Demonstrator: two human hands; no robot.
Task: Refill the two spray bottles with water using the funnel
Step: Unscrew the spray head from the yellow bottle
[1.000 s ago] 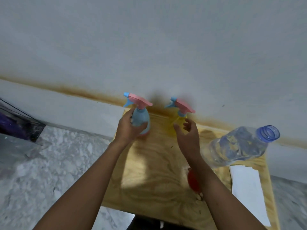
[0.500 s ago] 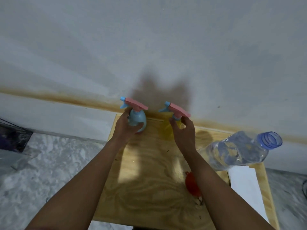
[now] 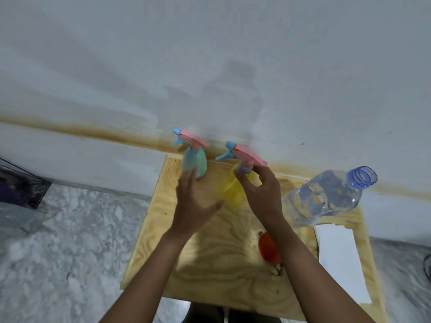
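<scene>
Hands: we reach both over a wooden table (image 3: 210,259) that stands against a white wall (image 3: 210,54).
Left hand (image 3: 193,206): our palm is open, fingers straight and loosely together, thumb stuck out to the right; the fingertips overlap the lower edge of the blue bottle (image 3: 194,163), but we cannot tell whether they touch it, and the hand is blurred.
Right hand (image 3: 261,192): our thumb and fingers curl in a pinch round the neck of the yellow bottle (image 3: 233,192), just under its pink trigger head; the wrist hides part of the bottle's right side.
Blue bottle: upright at the table's far left corner, close to the wall, its pink and blue head pointing left.
Yellow bottle: just right of the blue one, nearer to us, tilted with its head leaning away towards the wall; blurred.
Funnel (image 3: 269,249): red, lying on the table near our right forearm, which covers its right edge.
Water bottle (image 3: 326,197): clear, uncapped, with water inside, at the table's right; its blue neck points up and right.
Paper (image 3: 342,262): a white sheet lies flat along the right edge, below the water bottle.
Floor (image 3: 70,241): grey mottled stone on the left.
</scene>
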